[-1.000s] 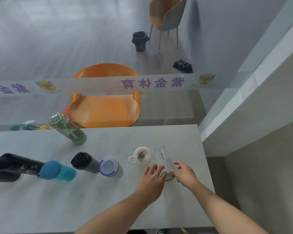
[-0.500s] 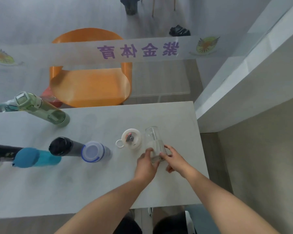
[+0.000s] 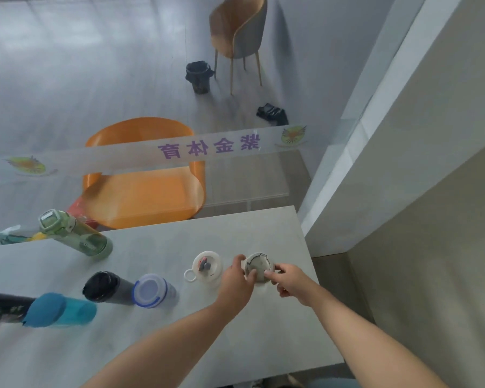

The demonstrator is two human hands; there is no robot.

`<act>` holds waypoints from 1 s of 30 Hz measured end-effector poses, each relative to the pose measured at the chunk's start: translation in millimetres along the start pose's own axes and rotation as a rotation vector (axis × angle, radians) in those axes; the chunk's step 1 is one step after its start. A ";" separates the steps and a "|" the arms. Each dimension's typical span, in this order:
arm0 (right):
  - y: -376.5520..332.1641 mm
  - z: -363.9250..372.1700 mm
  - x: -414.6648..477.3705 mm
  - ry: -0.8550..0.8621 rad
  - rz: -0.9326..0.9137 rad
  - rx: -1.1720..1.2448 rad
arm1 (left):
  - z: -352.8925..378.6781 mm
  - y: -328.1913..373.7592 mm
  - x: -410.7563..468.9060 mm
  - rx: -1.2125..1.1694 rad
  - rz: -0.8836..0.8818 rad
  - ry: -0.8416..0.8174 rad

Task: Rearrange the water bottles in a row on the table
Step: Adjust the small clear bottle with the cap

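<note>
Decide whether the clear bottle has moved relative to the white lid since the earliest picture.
Hardly. The clear bottle stands just right of the white lid, as before; both hands, left and right, now grip it.

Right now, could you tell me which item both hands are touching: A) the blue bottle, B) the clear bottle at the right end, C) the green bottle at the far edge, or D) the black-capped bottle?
B: the left hand and right hand both grip the clear bottle.
</note>
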State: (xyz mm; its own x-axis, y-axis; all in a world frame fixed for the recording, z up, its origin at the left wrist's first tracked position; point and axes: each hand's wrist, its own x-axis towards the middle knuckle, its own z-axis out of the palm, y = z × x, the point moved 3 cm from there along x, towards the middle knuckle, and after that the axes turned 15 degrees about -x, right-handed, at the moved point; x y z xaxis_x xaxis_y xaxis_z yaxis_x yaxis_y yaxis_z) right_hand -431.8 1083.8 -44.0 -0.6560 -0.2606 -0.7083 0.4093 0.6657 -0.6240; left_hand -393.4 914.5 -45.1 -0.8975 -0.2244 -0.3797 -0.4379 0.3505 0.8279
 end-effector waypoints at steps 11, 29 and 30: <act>0.5 -4.0 10.2 0.069 -0.050 -0.212 | -10.1 7.0 -5.5 0.322 0.228 0.008; -165.6 84.6 -47.4 0.356 -0.235 -0.649 | -186.7 3.8 -71.3 0.594 0.365 0.083; -178.0 106.4 -51.8 0.355 -0.257 -0.645 | -207.0 -8.5 -81.2 0.586 0.378 0.110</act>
State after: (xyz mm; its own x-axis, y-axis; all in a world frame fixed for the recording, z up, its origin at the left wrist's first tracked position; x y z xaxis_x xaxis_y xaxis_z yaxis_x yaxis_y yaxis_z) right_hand -403.2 904.4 68.7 -0.8885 -0.2950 -0.3516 -0.1614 0.9180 -0.3623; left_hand -306.0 741.5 64.1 -0.9967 -0.0698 -0.0404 -0.0806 0.8474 0.5248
